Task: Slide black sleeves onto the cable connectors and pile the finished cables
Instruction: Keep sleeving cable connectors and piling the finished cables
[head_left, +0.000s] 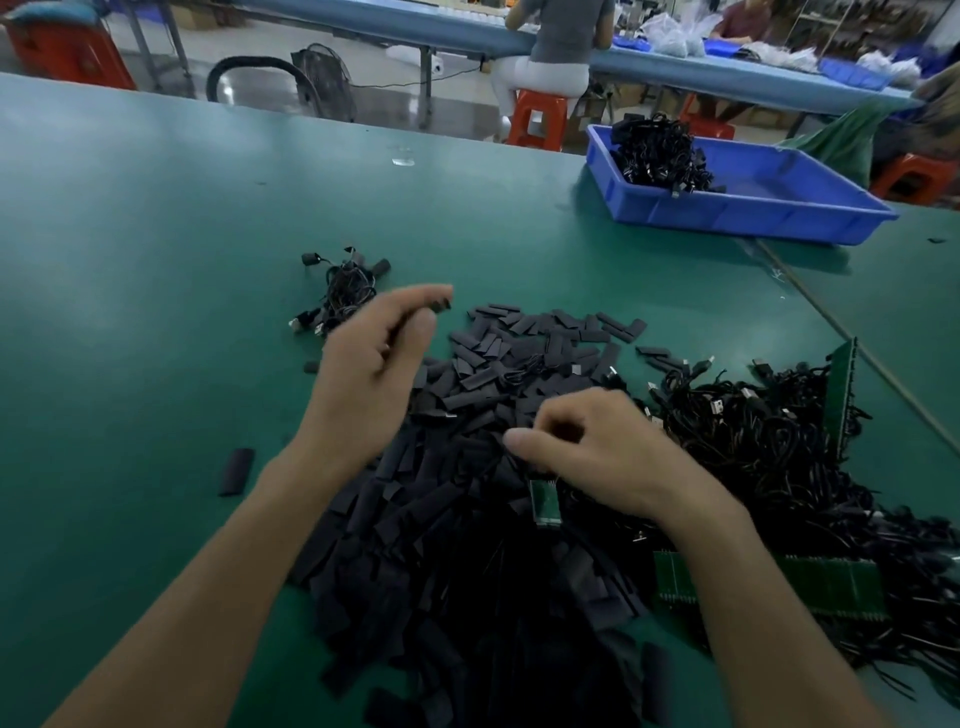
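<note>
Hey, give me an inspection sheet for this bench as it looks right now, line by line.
Surface: green table, sleeves and cables spread across it.
Job's things: heap of black sleeves in the middle; small cable pile, some ends sleeved, beyond the left hand.
Clutter: stray sleeve alone on the left; green board strips among the cables.
Hands: left hand pinches a small black piece; right hand curled over the heap, grip hidden.
Cables: tangled cable pile on the right; more in the blue tray, far right.
Surroundings: seated person on an orange stool at another bench; floor fan.
</note>
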